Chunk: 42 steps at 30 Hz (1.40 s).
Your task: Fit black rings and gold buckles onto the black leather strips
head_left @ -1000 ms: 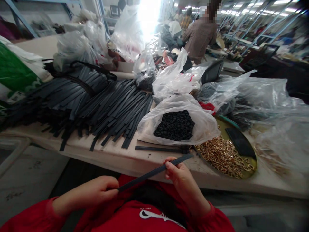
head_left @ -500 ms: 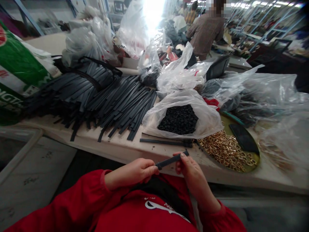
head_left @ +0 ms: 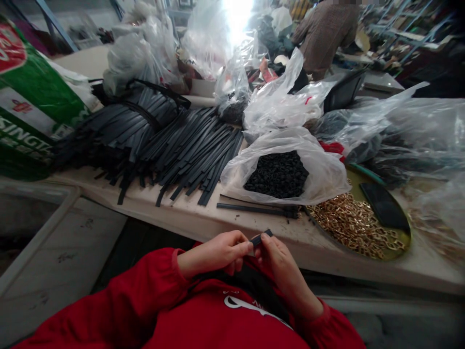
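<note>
Holding a black strip [head_left: 258, 239] low in front of a red top [head_left: 203, 315], level in view with the near edge of the desk [head_left: 174, 215]. Pinched at the left by the left grip [head_left: 227, 249], with thumb and fingers closed on it; pinched near the upper right end by the right grip [head_left: 276, 257], under a thumb laid along the top. Visible only as a short stub bridging both grips, sloping up toward the right, otherwise covered by fingers; impossible to tell how far inside the left grip. Spread beyond the hands, apart from both: a pile of loose black strips [head_left: 196, 150] on the left half of the desk, an open plastic bag [head_left: 329, 182] of small black loops [head_left: 278, 174] at the middle, thin dark strips [head_left: 250, 208] just in front of it, and to the right a round tray [head_left: 405, 237] of gold-coloured links [head_left: 348, 225] and a flat dark object [head_left: 385, 206]. Brought the grips much nearer each other since a second ago, from well apart to nearly touching, mostly by shifting the left one rightward and up. Seen of the strip then: a long slanted band; half a second ago, a shorter length; now, just the stub.
</note>
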{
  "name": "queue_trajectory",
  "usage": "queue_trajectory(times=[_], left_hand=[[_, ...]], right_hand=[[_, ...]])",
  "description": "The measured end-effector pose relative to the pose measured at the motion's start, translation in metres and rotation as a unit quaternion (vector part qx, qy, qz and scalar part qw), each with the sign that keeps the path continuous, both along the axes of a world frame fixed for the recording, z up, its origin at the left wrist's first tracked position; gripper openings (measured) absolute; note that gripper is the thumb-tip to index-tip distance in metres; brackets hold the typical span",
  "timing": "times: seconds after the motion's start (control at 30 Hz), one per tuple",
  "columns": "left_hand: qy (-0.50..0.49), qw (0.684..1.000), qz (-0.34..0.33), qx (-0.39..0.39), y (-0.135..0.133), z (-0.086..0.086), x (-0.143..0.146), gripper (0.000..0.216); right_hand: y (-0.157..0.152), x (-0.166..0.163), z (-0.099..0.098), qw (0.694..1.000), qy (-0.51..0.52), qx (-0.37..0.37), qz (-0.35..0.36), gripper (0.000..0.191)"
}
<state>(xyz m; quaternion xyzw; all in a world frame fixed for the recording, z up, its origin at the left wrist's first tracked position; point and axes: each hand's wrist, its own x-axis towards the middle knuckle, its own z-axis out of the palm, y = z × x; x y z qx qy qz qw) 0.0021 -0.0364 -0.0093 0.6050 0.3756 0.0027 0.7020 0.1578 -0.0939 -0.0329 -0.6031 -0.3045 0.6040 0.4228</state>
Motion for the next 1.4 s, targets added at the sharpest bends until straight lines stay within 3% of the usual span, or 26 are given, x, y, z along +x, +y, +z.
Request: queue_trajectory(times=[0.2,0.33,0.43,0.5,0.57,0.63,0.7,0.83,0.9,0.97,1.17,1.3,1.4], left_hand=[[-0.018,0.999,-0.013,-0.028,0.007,-0.006,0.011,0.022],[-0.029,0.996,-0.004,-0.086,0.011,-0.010,0.017,0.021],[-0.046,0.990,0.041,-0.124,0.016,-0.012,0.025,0.018],[-0.043,0.988,0.082,-0.126,0.022,-0.012,0.030,0.017],[-0.029,0.987,0.103,-0.116,0.029,-0.011,0.032,0.019],[-0.023,0.989,0.101,-0.108,0.036,-0.011,0.033,0.025],[-0.037,0.988,0.105,-0.103,0.043,-0.011,0.033,0.030],[-0.067,0.979,0.157,-0.109,0.052,-0.011,0.038,0.030],[-0.067,0.974,0.185,-0.112,0.054,-0.010,0.039,0.029],[-0.067,0.968,0.208,-0.123,0.054,-0.006,0.039,0.026],[-0.086,0.949,0.237,-0.188,0.051,0.008,0.032,0.023],[-0.103,0.944,0.233,-0.209,0.044,0.009,0.028,0.023],[-0.117,0.942,0.225,-0.218,0.037,0.010,0.027,0.024]], right_hand=[[0.012,0.011,-0.014,0.991,-0.121,0.034,0.036,0.043],[0.019,0.011,-0.019,0.996,-0.072,-0.005,0.051,0.042],[0.025,0.017,-0.015,0.997,-0.045,-0.005,0.066,0.042],[0.034,0.032,-0.011,0.998,-0.053,0.024,0.037,0.040],[0.047,0.056,-0.007,0.992,-0.093,0.074,-0.039,0.036],[0.065,0.083,-0.003,0.971,-0.186,0.115,-0.098,0.031],[0.086,0.105,0.000,0.931,-0.323,0.144,-0.089,0.026],[0.132,0.115,-0.004,0.801,-0.572,0.165,0.063,0.019],[0.149,0.108,-0.009,0.725,-0.666,0.110,0.140,0.019],[0.158,0.099,-0.013,0.674,-0.715,0.060,0.177,0.020],[0.155,0.096,-0.014,0.668,-0.717,0.070,0.187,0.013],[0.143,0.106,-0.014,0.672,-0.719,0.110,0.138,0.015],[0.136,0.110,-0.010,0.671,-0.714,0.135,0.149,0.015]])
